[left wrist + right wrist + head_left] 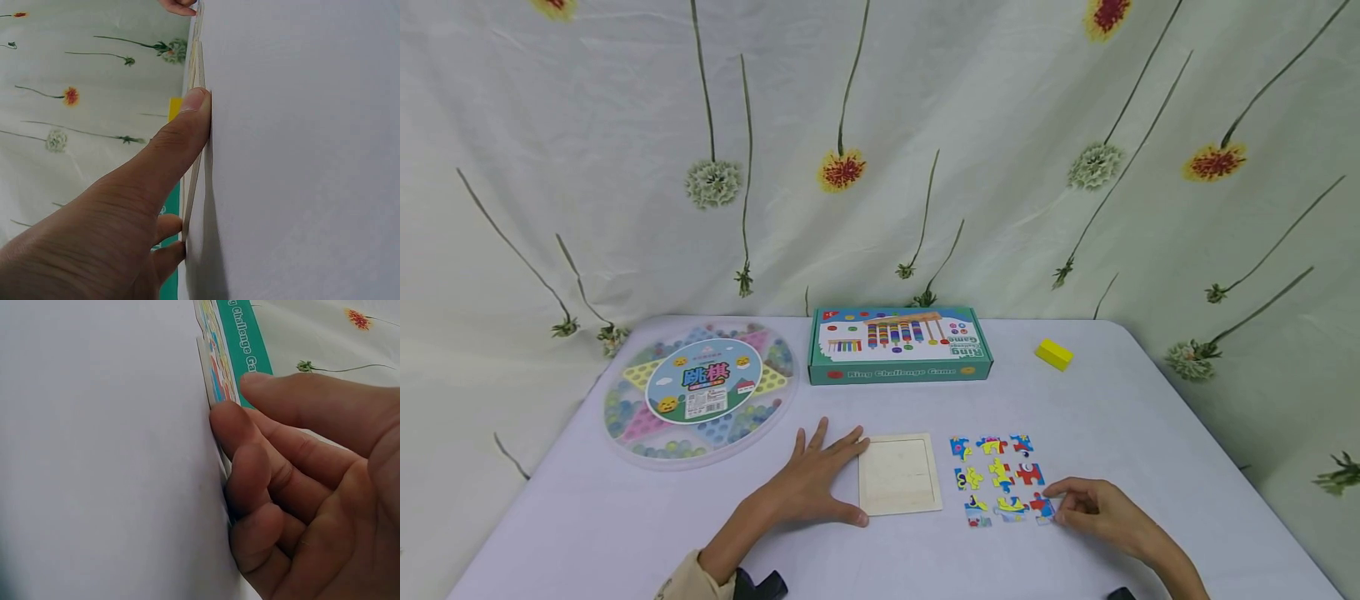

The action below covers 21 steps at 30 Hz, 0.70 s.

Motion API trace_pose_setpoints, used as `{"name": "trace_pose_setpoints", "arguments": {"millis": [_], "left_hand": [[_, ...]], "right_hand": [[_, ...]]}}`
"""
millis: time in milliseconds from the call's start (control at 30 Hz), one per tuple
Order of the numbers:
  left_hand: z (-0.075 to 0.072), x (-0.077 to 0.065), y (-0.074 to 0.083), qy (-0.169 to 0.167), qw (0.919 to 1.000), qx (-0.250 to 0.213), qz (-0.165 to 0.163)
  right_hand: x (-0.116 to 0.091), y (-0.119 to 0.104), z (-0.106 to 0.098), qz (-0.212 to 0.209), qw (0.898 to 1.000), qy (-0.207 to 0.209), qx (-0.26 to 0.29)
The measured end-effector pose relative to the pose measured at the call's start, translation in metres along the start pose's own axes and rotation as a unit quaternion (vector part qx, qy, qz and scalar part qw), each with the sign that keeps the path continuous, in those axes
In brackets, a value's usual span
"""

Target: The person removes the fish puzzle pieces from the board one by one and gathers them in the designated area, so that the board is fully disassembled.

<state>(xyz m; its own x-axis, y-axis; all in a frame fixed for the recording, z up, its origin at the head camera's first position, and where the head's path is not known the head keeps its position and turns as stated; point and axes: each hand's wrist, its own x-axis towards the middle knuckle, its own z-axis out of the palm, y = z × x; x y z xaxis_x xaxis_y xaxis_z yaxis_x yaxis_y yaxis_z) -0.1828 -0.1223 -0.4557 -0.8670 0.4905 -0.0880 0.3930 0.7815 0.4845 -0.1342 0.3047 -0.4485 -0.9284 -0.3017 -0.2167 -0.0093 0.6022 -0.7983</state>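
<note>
My left hand [815, 482] lies with spread, straight fingers along the left side of a shallow wooden puzzle tray [898, 475]. Its thumb [194, 103] touches the tray's near corner, and other fingertips reach the far left corner. My right hand [1093, 510] has loosely bent fingers, its fingertips right at the right edge of a red and blue puzzle piece [1041, 508]. This piece sits at the near right corner of several colourful puzzle pieces [1000, 475] laid in spaced rows right of the tray. In the right wrist view, bent fingers partly hide the piece.
A round Chinese checkers set [703, 392] with marbles under a clear cover lies at the back left. A green Ring Challenge Game box [900, 346] stands at the back middle. Toward the back right is a yellow block [1054, 354]. A flowered curtain [880, 158] hangs behind the table.
</note>
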Motion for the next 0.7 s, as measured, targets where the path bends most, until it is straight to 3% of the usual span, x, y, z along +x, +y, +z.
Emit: {"name": "trace_pose_setpoints", "arguments": {"millis": [467, 700], "left_hand": [[-0.001, -0.002, 0.0, -0.006, 1.0, -0.004, -0.001], [-0.001, -0.002, 0.0, -0.009, 1.0, -0.001, -0.003]], "right_hand": [[0.003, -0.002, 0.001, -0.001, 1.0, 0.018, -0.011], [0.007, -0.012, -0.001, -0.052, 0.998, 0.033, -0.023]]}}
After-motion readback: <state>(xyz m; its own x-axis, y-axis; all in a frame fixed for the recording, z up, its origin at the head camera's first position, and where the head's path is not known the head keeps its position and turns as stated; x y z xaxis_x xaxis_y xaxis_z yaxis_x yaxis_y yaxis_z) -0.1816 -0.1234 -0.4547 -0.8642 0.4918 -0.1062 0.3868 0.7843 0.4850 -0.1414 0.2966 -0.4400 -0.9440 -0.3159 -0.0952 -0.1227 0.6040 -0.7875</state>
